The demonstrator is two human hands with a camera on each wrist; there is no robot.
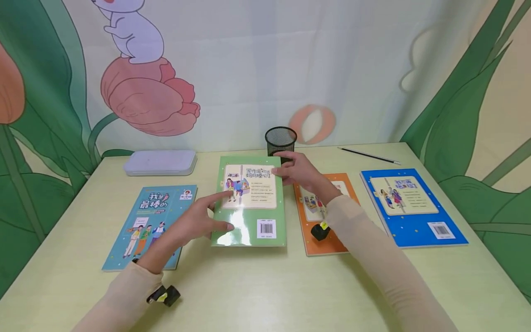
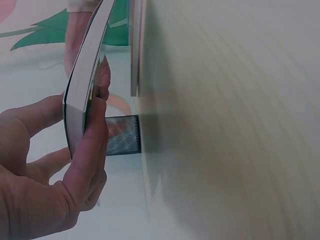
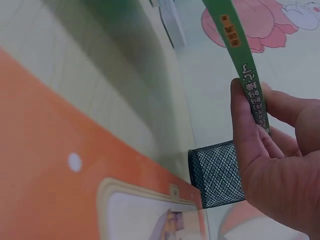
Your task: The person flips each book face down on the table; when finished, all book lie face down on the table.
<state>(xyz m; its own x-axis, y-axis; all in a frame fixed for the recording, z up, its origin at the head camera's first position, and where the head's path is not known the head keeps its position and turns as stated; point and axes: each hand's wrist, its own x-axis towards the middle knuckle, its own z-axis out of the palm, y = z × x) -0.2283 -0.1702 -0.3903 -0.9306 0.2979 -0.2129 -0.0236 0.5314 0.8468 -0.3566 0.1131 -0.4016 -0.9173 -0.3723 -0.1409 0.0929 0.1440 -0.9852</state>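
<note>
Two hands hold a green book above the table

The left hand point(image 1: 201, 219) reaches in from the lower left and clamps the left edge of the green book point(image 1: 244, 228), forefinger and thumb spread over the upper cover, other fingers tucked beneath. The right hand point(image 1: 296, 169) comes from the lower right, its forearm crossing over the orange book point(image 1: 309, 226), and pinches the green book's upper right corner at the spine, digits on both faces; exactly which ones bear underneath is hard to tell, as the cover hides them. Both wrist views show the green book clear of the table point(image 1: 257, 295), between the two hands, barcode side up. The mesh cup point(image 1: 280, 138) stands just behind the right hand. The teal book point(image 1: 163, 203) lies partly beneath the left forearm, and the blue book point(image 1: 415, 210) lies farther right.
</note>
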